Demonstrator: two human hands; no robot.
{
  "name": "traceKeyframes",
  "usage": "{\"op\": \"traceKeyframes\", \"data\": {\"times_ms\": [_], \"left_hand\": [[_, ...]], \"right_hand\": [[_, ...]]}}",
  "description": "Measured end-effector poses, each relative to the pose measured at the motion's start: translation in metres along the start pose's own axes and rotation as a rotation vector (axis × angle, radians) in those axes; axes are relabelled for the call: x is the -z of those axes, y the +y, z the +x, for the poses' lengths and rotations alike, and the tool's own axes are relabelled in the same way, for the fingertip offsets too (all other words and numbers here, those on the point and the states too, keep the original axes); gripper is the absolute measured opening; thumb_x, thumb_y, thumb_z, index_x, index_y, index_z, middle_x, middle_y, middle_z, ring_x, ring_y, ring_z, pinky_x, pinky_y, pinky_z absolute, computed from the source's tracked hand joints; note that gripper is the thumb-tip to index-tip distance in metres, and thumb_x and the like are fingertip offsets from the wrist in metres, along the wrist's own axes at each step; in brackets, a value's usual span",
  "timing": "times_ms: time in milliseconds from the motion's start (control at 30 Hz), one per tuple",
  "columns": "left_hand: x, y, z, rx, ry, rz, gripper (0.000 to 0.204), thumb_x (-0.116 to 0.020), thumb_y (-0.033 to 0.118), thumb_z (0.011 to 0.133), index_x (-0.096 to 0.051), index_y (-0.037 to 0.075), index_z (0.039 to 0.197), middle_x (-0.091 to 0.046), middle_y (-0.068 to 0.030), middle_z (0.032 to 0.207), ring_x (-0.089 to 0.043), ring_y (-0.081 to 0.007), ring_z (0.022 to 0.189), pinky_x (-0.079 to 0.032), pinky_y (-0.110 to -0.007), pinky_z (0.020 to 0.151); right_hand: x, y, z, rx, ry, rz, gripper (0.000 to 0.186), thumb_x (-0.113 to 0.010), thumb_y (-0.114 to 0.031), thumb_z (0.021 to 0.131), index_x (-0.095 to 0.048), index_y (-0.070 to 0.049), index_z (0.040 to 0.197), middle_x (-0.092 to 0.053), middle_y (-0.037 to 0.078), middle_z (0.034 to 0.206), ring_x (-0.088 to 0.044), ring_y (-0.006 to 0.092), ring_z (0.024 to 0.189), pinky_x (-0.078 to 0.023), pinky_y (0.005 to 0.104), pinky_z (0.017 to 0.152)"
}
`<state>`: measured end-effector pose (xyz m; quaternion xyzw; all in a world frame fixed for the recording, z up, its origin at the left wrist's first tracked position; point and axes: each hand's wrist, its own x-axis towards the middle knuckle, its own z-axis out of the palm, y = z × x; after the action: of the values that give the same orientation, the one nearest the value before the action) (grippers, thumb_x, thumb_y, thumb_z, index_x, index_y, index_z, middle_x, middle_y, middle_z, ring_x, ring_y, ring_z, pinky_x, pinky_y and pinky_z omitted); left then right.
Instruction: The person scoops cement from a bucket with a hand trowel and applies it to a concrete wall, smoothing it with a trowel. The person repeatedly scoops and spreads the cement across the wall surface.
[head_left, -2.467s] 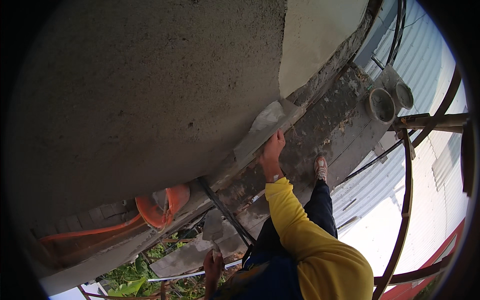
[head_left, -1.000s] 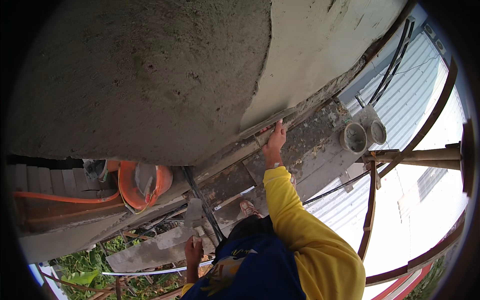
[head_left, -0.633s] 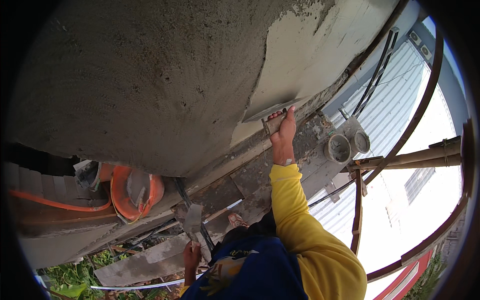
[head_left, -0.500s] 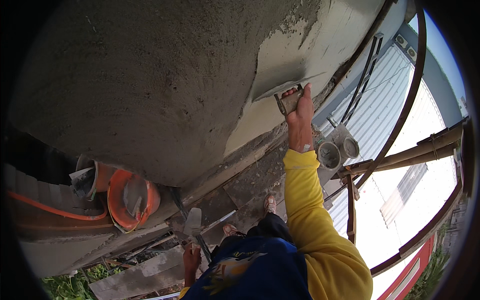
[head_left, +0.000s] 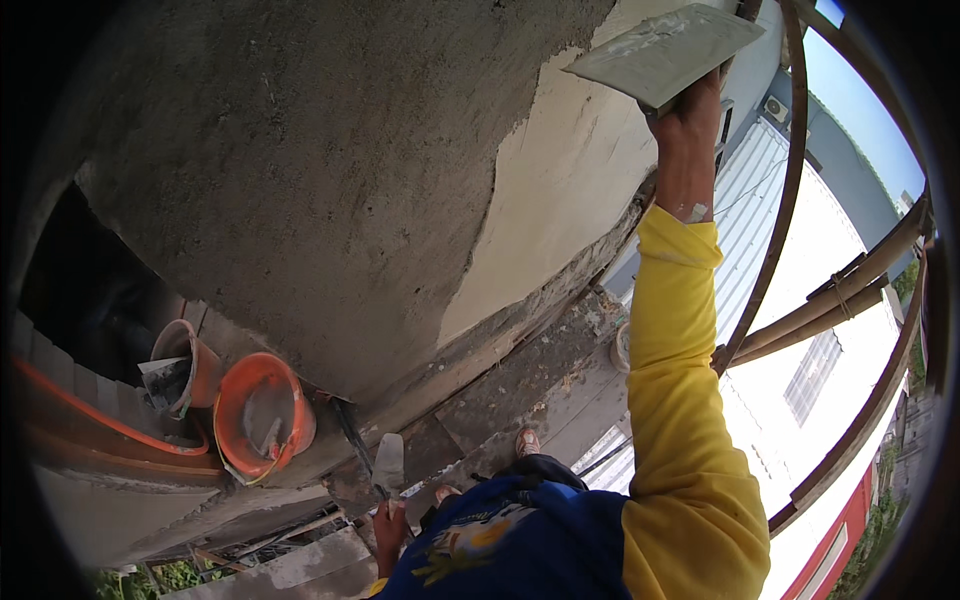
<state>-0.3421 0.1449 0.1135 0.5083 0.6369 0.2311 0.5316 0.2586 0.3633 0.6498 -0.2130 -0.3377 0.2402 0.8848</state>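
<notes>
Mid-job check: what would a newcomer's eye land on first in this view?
Probably the bright yellow sleeve right of centre, leading up to the right hand, which holds a broad flat trowel at the upper right. The bright orange bucket at the lower left likely comes next. Dark, rough plaster fills the upper left and meets a pale, smoother coat along a ragged edge.
</notes>
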Motion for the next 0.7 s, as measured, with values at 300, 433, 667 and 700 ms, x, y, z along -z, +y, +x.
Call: {"op": "traceKeyframes", "data": {"times_ms": [300,433,667,700], "left_hand": [[0.036,-0.059,-0.023,0.140,0.023,-0.153,0.043,-0.073,0.035,0.103,-0.064,0.001,0.128,-0.060,-0.0019,0.069,-0.056,-0.0109,0.049,-0.045,-0.031,0.045],[0.055,-0.038,-0.031,0.120,0.087,-0.046,0.031,-0.073,0.031,0.104,-0.068,0.004,0.116,-0.062,-0.0011,0.070,-0.058,-0.0096,0.054,-0.046,-0.030,0.049],[0.073,-0.072,-0.068,0.246,0.103,0.022,0.042,-0.075,0.035,0.102,-0.070,0.000,0.125,-0.067,-0.0043,0.076,-0.061,-0.0129,0.059,-0.050,-0.034,0.055],[0.073,-0.074,-0.075,0.262,0.119,0.012,0.042,-0.075,0.035,0.102,-0.069,0.000,0.124,-0.067,-0.0044,0.076,-0.061,-0.0129,0.059,-0.050,-0.034,0.055]], "right_hand": [[0.150,0.218,-0.254,-0.234,0.370,-0.391,0.033,-0.072,-0.032,0.107,-0.062,-0.002,0.116,-0.071,0.009,0.091,-0.072,0.0165,0.076,-0.061,0.0322,0.071],[0.090,0.268,-0.288,-0.113,0.313,-0.747,0.034,-0.077,-0.030,0.104,-0.060,0.000,0.108,-0.067,0.008,0.079,-0.067,0.0149,0.067,-0.056,0.0302,0.065],[0.133,0.267,-0.346,-0.254,0.421,-0.532,0.031,-0.072,-0.030,0.107,-0.055,-0.004,0.108,-0.066,0.009,0.085,-0.066,0.0178,0.069,-0.057,0.0343,0.063],[0.157,0.270,-0.345,-0.343,0.527,-0.438,0.031,-0.071,-0.031,0.108,-0.053,-0.005,0.108,-0.064,0.009,0.086,-0.065,0.0188,0.071,-0.057,0.0360,0.065]]}}
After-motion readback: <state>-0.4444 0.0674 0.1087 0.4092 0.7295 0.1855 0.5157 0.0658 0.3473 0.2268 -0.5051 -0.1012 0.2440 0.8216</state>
